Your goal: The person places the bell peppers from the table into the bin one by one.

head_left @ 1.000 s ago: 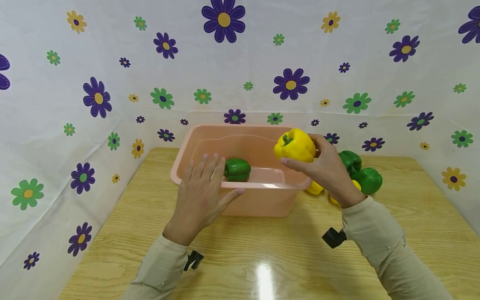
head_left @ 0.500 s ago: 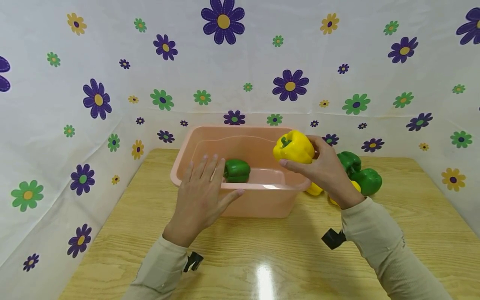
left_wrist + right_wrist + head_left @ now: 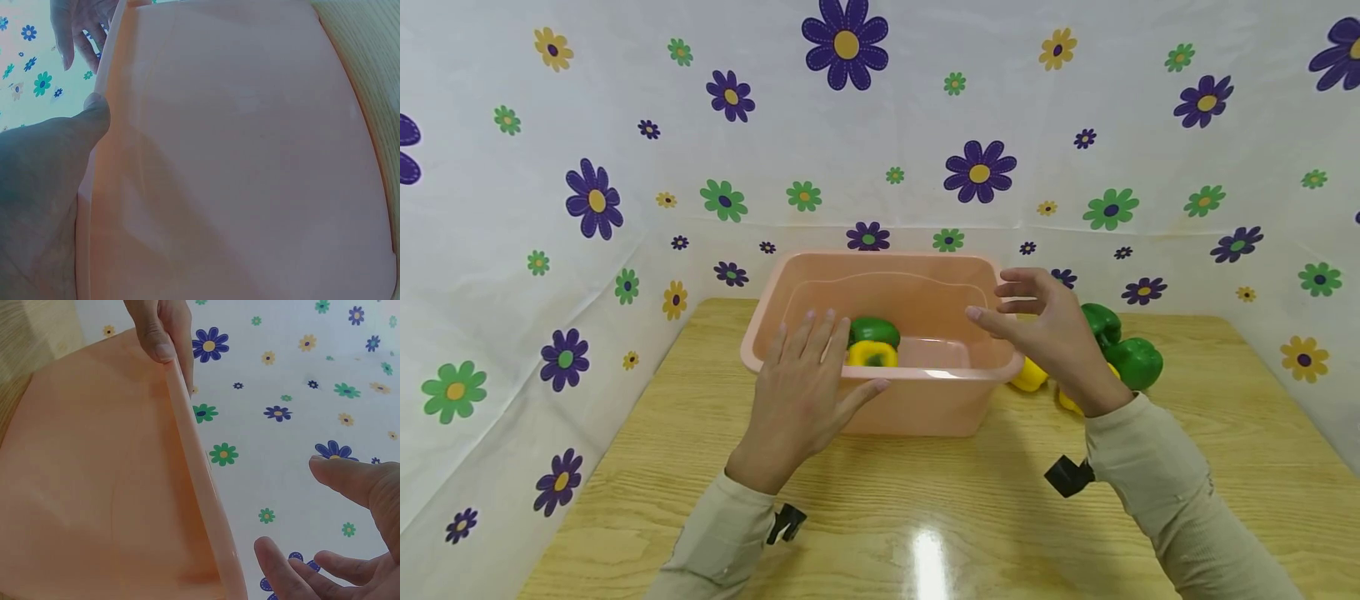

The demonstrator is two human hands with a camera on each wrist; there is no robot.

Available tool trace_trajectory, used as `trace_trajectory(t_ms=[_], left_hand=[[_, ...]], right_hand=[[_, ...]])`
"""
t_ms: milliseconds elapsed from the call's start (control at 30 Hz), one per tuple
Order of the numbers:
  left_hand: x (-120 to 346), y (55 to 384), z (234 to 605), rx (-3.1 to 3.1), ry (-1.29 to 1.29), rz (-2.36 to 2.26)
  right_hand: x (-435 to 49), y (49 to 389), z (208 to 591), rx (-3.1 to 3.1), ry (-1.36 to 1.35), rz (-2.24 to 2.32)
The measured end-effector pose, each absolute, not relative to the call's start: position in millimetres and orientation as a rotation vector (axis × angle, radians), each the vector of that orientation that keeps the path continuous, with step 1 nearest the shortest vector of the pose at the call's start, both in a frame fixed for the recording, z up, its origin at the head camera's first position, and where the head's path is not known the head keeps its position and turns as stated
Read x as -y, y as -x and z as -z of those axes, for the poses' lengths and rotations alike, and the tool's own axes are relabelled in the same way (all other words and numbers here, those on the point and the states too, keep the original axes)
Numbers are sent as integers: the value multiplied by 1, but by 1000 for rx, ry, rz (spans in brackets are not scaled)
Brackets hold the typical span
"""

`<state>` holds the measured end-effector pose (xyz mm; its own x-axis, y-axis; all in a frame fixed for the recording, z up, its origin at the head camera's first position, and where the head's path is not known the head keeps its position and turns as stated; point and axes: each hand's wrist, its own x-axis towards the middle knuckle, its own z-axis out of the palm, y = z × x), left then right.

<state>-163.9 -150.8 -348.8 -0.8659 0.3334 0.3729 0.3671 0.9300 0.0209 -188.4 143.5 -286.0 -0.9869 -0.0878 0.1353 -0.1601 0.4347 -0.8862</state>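
A pink plastic bin (image 3: 917,404) stands on the table with a green bell pepper (image 3: 874,332) and a yellow bell pepper (image 3: 872,354) inside, the yellow one partly hidden by the near rim. My left hand (image 3: 801,392) rests on the bin's near rim at the left. Its fingers reach straight over the opening; in the left wrist view its thumb (image 3: 95,115) touches the rim. Above the bin's right end my right hand (image 3: 1045,333) holds nothing, with thumb and fingers apart. In the right wrist view, those fingers (image 3: 281,575) are beyond the rim.
Right of the bin lie more peppers: green ones (image 3: 1137,363) and yellow ones (image 3: 1028,377), partly covered by my right hand and wrist. The wooden table (image 3: 865,508) meets a white flower-print cloth (image 3: 850,125) behind and at both sides.
My right hand has let go of the yellow bell pepper, which now lies in the bin in front of the green one. My left hand has stayed in place.
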Motion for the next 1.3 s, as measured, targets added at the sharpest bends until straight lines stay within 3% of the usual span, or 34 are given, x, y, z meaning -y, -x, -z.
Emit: trace_trajectory(t_ms=[1300], left_hand=[[151, 165, 350, 2682, 520, 117]], right_hand=[[-177, 187, 288, 2590, -111, -1553]])
